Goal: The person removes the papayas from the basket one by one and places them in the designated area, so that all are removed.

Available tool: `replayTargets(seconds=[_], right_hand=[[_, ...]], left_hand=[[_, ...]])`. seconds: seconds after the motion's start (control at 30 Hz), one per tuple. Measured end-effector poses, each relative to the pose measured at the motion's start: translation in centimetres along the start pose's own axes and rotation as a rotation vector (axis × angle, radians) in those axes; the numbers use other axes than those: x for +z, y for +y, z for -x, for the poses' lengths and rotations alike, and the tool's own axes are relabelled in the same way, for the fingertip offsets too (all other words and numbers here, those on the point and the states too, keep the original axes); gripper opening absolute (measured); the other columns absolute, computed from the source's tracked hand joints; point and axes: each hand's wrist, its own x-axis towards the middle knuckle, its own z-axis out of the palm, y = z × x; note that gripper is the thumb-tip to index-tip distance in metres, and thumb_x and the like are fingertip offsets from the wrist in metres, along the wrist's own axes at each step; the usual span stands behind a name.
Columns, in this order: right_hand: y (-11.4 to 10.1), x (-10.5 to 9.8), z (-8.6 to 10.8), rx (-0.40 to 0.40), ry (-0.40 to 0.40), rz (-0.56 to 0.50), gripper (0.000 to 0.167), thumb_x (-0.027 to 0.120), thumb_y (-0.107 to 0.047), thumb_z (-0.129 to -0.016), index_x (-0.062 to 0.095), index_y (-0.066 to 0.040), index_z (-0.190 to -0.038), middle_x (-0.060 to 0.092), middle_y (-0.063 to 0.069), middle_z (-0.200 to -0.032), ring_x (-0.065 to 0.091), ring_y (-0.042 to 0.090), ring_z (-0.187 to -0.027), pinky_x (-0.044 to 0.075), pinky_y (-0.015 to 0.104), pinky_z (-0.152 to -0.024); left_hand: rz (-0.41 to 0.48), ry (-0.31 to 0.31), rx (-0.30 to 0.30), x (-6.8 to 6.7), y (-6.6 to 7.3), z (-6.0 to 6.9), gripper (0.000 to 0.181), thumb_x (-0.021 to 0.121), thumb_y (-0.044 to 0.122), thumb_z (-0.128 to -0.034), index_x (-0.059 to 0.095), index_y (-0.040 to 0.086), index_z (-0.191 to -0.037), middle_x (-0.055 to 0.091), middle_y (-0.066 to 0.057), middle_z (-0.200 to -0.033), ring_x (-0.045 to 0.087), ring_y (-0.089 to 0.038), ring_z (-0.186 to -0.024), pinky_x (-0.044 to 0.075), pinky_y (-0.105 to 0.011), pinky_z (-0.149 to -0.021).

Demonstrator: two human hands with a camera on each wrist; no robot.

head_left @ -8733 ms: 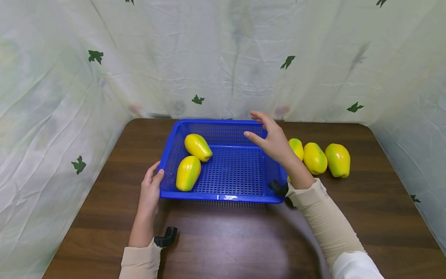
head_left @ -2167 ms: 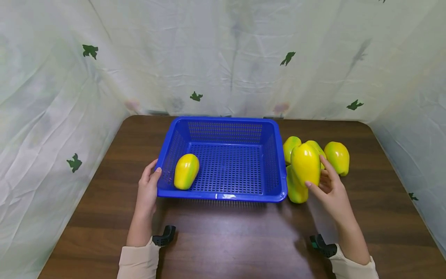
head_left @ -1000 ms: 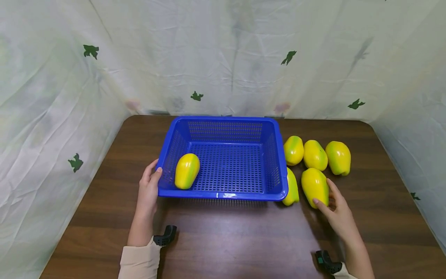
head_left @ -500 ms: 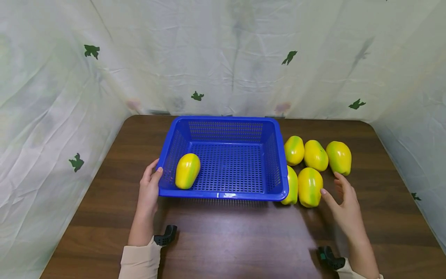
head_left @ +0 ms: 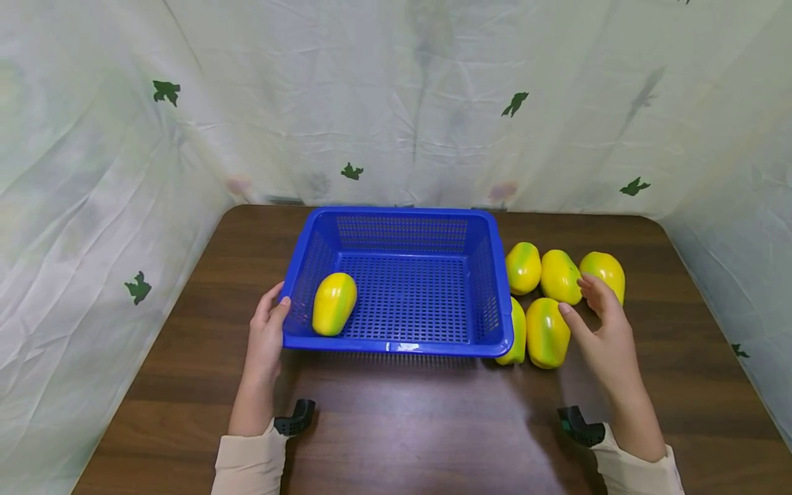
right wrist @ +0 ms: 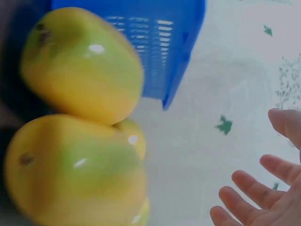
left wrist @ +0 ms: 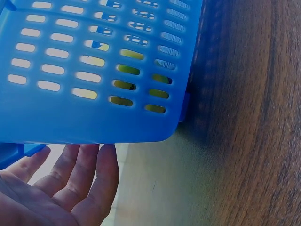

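Note:
At the basket's left end, my left hand [head_left: 266, 337] holds the rim, thumb on top; the left wrist view shows the fingers [left wrist: 106, 174] against the outside wall. The blue plastic basket [head_left: 396, 349] has one yellow-green mango [head_left: 334, 304] inside, near its left end. My right hand [head_left: 609, 337], fingers spread and holding nothing, hovers beside the front-row mango [head_left: 548, 333] and partly covers the far-right mango [head_left: 605, 271]. Another mango [head_left: 513, 337] lies partly hidden by the basket's right rim. Behind them are a back mango [head_left: 523, 268] and a middle mango [head_left: 560, 276].
The dark wooden table [head_left: 421, 426] carries everything. A pale curtain [head_left: 427, 103] with green leaf shapes hangs close behind it and at both sides. Black wrist devices [head_left: 295, 418] sit at both cuffs.
The basket went from two mangoes to one. My right hand carried a mango, set it in the front row right of the basket, released it and rose. The left hand stayed on the rim.

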Motion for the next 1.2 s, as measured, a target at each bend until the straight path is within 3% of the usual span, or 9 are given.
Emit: replayTargets(seconds=[0.3, 0.53, 0.77, 0.93, 1.1, 1.2], right_hand=[[-2.6, 0.7, -2.5, -0.089, -0.052, -0.033, 0.057, 0.063, -0.013, -0.085, 0.037, -0.015, -0.136, 0.042, 0.011, -0.130, 0.038, 0.028, -0.118, 0.029, 0.047, -0.097], [-4.9, 2.1, -4.3, -0.193, -0.103, -0.103, 0.054, 0.062, -0.010, -0.085, 0.040, -0.012, -0.134, 0.045, 0.007, -0.129, 0.040, 0.024, -0.117, 0.031, 0.034, -0.098], [-8.2, 4.2, -6.1, -0.241, -0.219, -0.168, 0.052, 0.059, -0.007, -0.086, 0.038, -0.003, -0.133, 0.043, 0.017, -0.128, 0.039, 0.030, -0.118, 0.028, 0.047, -0.096], [-11.0, 5.6, -6.9, -0.255, -0.323, -0.182, 0.049, 0.057, -0.006, -0.088, 0.037, 0.001, -0.131, 0.042, 0.019, -0.129, 0.039, 0.030, -0.118, 0.027, 0.046, -0.098], [-12.1, 7.0, -7.9, -0.273, -0.400, -0.186, 0.048, 0.057, -0.008, -0.088, 0.038, 0.000, -0.131, 0.044, 0.017, -0.128, 0.040, 0.028, -0.117, 0.028, 0.043, -0.098], [-10.9, 8.6, -9.1, -0.304, -0.441, -0.167, 0.051, 0.058, -0.019, -0.089, 0.037, -0.005, -0.133, 0.045, 0.013, -0.127, 0.041, 0.023, -0.117, 0.029, 0.041, -0.097]], left_hand=[[0.013, -0.014, 0.005, 0.0, 0.2, 0.1, 0.045, 0.039, 0.036, -0.0956, 0.036, 0.019, -0.138, 0.045, -0.012, -0.125, 0.046, -0.022, -0.102, 0.040, -0.027, -0.080], [0.013, -0.006, 0.006, 0.1, 0.2, 0.1, 0.045, 0.039, 0.035, -0.0958, 0.036, 0.019, -0.138, 0.045, -0.012, -0.125, 0.046, -0.022, -0.103, 0.038, -0.029, -0.082], [0.005, -0.007, -0.001, 0.1, 0.2, 0.2, 0.046, 0.037, 0.036, -0.0959, 0.035, 0.020, -0.138, 0.044, -0.012, -0.125, 0.045, -0.023, -0.103, 0.037, -0.033, -0.085], [0.002, -0.011, -0.001, 0.1, 0.2, 0.2, 0.046, 0.037, 0.036, -0.0957, 0.034, 0.020, -0.139, 0.043, -0.011, -0.126, 0.045, -0.023, -0.103, 0.039, -0.030, -0.083], [-0.004, -0.012, -0.005, 0.1, 0.2, 0.2, 0.046, 0.037, 0.037, -0.0956, 0.034, 0.021, -0.138, 0.044, -0.012, -0.125, 0.046, -0.023, -0.101, 0.041, -0.025, -0.079], [-0.004, -0.013, -0.009, 0.1, 0.3, 0.3, 0.046, 0.037, 0.037, -0.0957, 0.034, 0.021, -0.139, 0.043, -0.012, -0.125, 0.045, -0.024, -0.102, 0.040, -0.031, -0.083]])
